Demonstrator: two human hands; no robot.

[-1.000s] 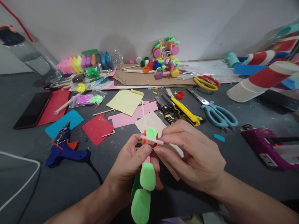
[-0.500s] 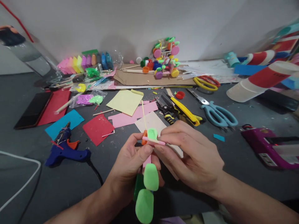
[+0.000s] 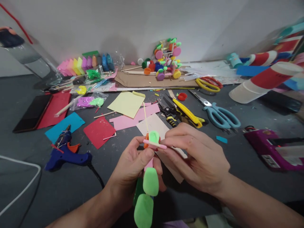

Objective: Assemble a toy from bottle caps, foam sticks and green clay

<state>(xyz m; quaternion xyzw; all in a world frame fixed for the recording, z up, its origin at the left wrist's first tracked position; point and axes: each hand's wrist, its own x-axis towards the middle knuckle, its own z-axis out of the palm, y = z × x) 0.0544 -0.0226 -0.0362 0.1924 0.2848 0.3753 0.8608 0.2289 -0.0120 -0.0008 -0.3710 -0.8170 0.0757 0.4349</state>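
Between my hands, low in the middle of the view, is a small handmade model (image 3: 150, 182) of pink strips, light green clay pads and orange and dark green round parts. My left hand (image 3: 135, 161) is closed round it, thumb on a flat pink strip. With thumb and fingertips my right hand (image 3: 192, 155) pinches the right end of that strip, beside a light green clay cup (image 3: 154, 137) on top. Two light green pads hang toward me below the fingers. My palms hide part of the model.
A blue glue gun (image 3: 67, 153) lies at left, with coloured paper squares beyond it. Blue-handled scissors (image 3: 219, 114), a yellow cutter (image 3: 187, 112) and a purple device (image 3: 273, 148) lie to the right. A colourful finished-looking model (image 3: 167, 58) stands at the back on cardboard.
The model's lower pads have swung slightly left and down. Both hands keep their hold on the model. The whole view has shifted a little.
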